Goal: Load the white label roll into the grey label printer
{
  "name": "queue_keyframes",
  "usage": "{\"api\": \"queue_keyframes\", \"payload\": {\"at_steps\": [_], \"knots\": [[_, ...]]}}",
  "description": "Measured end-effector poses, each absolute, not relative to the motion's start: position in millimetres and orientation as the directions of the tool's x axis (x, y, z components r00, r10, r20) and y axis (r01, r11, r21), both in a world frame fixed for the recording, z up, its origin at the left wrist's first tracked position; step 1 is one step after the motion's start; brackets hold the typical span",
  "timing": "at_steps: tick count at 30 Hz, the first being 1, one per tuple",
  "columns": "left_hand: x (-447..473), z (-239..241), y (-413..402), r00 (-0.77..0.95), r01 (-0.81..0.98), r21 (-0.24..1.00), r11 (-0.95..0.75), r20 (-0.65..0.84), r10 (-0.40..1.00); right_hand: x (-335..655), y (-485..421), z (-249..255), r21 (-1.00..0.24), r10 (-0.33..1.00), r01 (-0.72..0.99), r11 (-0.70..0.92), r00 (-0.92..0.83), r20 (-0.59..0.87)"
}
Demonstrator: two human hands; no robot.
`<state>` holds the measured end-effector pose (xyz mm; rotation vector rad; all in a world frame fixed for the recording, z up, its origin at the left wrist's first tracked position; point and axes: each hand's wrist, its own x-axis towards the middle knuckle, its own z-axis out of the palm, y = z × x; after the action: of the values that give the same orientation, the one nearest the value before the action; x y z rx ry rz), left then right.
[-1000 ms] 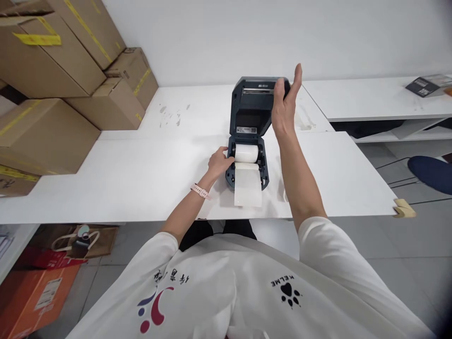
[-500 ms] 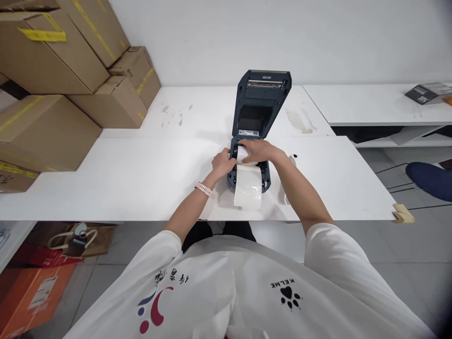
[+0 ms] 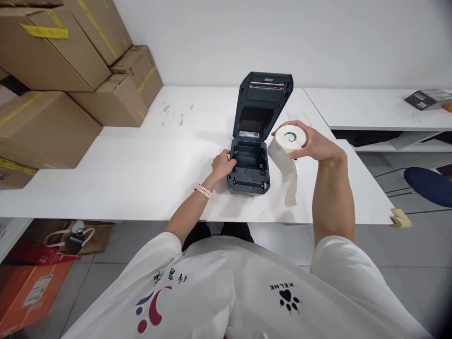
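The label printer (image 3: 249, 181), dark blue-grey, stands on the white table with its lid (image 3: 259, 106) raised. Its roll bay is empty. My left hand (image 3: 223, 164) is closed on the left edge of the printer's base, thumb over the rim. To the right of the printer, my right hand (image 3: 310, 141) grips a white label roll (image 3: 299, 136) by its sides, the round end with its core facing up. A loose strip (image 3: 291, 188) hangs from the roll toward the table. What lies beneath the roll is mostly hidden.
Cardboard boxes (image 3: 84, 106) are stacked at the left. A black-and-white box (image 3: 422, 100) sits on the side table at the right. A blue stool seat (image 3: 429, 184) stands beyond the table's right end. A foam guard (image 3: 401, 218) covers the front right corner.
My right hand has lifted the label roll out of the printer and moved it to the right, its strip trailing. My left hand has stayed on the printer's edge.
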<state>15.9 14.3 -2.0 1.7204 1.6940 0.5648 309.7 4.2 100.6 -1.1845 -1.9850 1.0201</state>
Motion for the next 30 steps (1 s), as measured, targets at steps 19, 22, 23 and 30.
{"api": "queue_keyframes", "payload": {"at_steps": [19, 22, 23, 30], "knots": [[15, -5, 16, 0.054, 0.679, 0.732, 0.055, -0.125, 0.991, 369, 27, 23, -0.854, 0.974, 0.518, 0.039, -0.212, -0.084], [16, -6, 17, 0.044, 0.677, 0.733, 0.061, -0.124, 0.991, 400, 8, 10, -0.938, 0.996, 0.345, 0.021, -0.09, -0.011], [16, -6, 17, 0.043, 0.676, 0.734, 0.064, -0.125, 0.991, 405, 4, 2, -0.947, 0.998, 0.321, 0.0, -0.06, -0.021], [15, -8, 18, 0.045, 0.647, 0.76, 0.062, -0.12, 0.992, 377, -8, -27, -0.963, 0.976, 0.17, -0.21, -0.022, -0.217]]}}
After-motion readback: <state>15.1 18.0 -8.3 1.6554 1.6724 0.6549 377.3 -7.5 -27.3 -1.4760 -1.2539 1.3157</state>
